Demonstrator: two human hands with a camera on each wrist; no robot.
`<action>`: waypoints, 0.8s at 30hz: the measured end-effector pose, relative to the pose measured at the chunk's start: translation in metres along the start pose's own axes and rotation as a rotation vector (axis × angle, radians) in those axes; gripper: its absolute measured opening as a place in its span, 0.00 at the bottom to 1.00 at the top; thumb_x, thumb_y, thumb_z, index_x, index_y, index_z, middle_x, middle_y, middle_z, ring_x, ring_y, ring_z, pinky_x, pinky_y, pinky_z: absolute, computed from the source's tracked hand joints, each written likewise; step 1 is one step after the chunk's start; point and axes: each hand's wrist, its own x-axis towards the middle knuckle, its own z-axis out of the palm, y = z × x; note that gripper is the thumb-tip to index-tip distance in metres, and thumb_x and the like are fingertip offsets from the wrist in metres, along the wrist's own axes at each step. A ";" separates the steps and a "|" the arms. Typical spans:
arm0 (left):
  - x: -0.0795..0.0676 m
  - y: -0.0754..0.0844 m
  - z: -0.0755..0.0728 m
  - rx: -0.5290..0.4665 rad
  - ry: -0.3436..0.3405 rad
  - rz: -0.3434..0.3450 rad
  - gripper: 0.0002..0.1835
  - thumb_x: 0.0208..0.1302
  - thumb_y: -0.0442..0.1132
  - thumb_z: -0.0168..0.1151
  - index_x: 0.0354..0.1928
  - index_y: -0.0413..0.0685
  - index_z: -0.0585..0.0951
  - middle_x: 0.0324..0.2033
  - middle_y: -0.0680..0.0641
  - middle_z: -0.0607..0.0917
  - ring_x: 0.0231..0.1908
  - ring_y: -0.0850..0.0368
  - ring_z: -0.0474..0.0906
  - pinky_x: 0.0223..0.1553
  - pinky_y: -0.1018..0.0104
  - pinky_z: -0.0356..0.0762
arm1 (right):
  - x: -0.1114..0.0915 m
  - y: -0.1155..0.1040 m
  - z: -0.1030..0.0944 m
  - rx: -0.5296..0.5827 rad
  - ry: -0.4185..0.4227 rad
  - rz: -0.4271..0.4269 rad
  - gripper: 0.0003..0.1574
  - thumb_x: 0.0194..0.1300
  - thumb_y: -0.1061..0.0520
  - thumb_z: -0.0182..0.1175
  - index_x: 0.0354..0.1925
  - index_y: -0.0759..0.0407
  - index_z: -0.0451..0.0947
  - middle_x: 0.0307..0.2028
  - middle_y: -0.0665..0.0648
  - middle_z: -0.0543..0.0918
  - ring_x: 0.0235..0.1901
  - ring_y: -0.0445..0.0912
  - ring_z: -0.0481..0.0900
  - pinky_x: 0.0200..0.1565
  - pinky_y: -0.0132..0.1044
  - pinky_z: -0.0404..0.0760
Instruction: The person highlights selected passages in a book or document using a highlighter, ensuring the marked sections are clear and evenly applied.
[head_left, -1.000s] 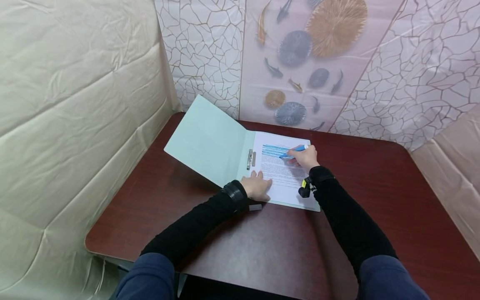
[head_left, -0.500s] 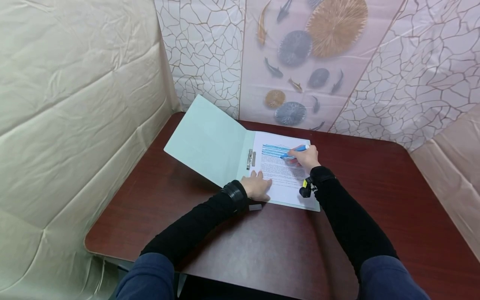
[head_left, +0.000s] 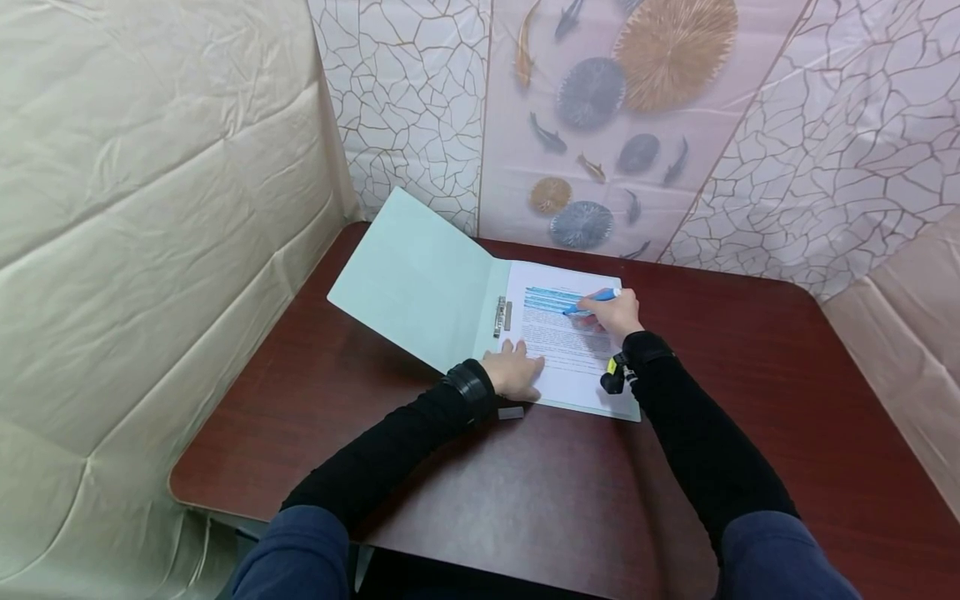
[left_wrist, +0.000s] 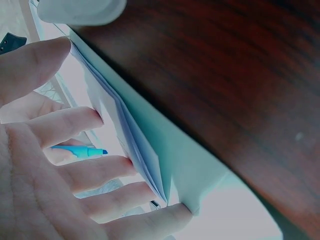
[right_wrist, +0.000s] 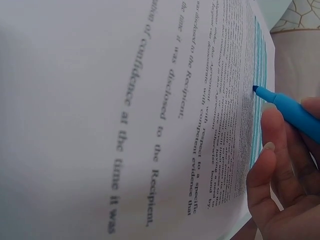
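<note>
A pale green folder (head_left: 420, 275) lies opened on the table, its left cover raised at a slant. Printed sheets (head_left: 562, 379) sit in its right side, next to a metal clip (head_left: 500, 317). Blue highlighter lines cross the upper text of the top sheet. My right hand (head_left: 618, 315) pinches a blue highlighter (right_wrist: 295, 112), whose tip meets the page at the lower edge of the blue lines. With fingers spread, my left hand (head_left: 513, 372) rests on the lower left corner of the sheets; its fingertips touch paper and folder in the left wrist view.
A small grey piece (head_left: 511, 413), its kind unclear, lies on the brown table (head_left: 570, 492) just below the folder. Patterned cloth (head_left: 585, 125) hangs behind the table, and a cream cloth (head_left: 150, 233) hangs along the left side.
The right hand and highlighter have slid slightly to the right along the text line. My left hand keeps its place on the sheets.
</note>
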 end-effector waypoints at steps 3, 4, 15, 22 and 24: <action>0.000 0.000 0.000 -0.001 -0.001 0.001 0.36 0.66 0.55 0.56 0.74 0.58 0.59 0.74 0.37 0.55 0.73 0.39 0.51 0.65 0.39 0.63 | -0.001 0.000 0.000 0.000 -0.003 -0.005 0.21 0.61 0.50 0.65 0.47 0.62 0.78 0.41 0.65 0.87 0.31 0.45 0.88 0.30 0.33 0.81; 0.000 0.000 0.000 -0.001 0.000 0.000 0.36 0.66 0.55 0.56 0.74 0.58 0.59 0.74 0.37 0.55 0.73 0.39 0.51 0.65 0.39 0.63 | -0.002 0.000 0.000 -0.001 -0.005 -0.008 0.21 0.61 0.50 0.65 0.47 0.62 0.78 0.42 0.65 0.87 0.32 0.46 0.88 0.30 0.33 0.81; 0.001 -0.001 0.000 -0.003 0.002 0.000 0.37 0.66 0.56 0.56 0.74 0.58 0.59 0.74 0.37 0.55 0.73 0.39 0.51 0.65 0.39 0.63 | -0.002 0.001 -0.002 -0.001 0.011 -0.004 0.22 0.61 0.50 0.65 0.49 0.62 0.78 0.40 0.63 0.88 0.31 0.44 0.88 0.31 0.34 0.81; 0.003 -0.001 0.002 -0.004 0.005 -0.009 0.36 0.66 0.56 0.56 0.74 0.58 0.59 0.74 0.37 0.55 0.73 0.40 0.52 0.65 0.40 0.63 | -0.001 0.002 -0.003 -0.021 0.021 -0.001 0.22 0.60 0.49 0.65 0.48 0.62 0.78 0.37 0.62 0.89 0.29 0.43 0.88 0.29 0.33 0.80; 0.003 -0.001 0.002 -0.003 0.004 -0.010 0.36 0.66 0.56 0.56 0.74 0.58 0.59 0.74 0.37 0.55 0.73 0.39 0.51 0.65 0.40 0.63 | -0.001 0.002 -0.003 -0.022 0.021 -0.001 0.22 0.61 0.49 0.65 0.48 0.62 0.78 0.38 0.63 0.88 0.29 0.43 0.88 0.29 0.33 0.79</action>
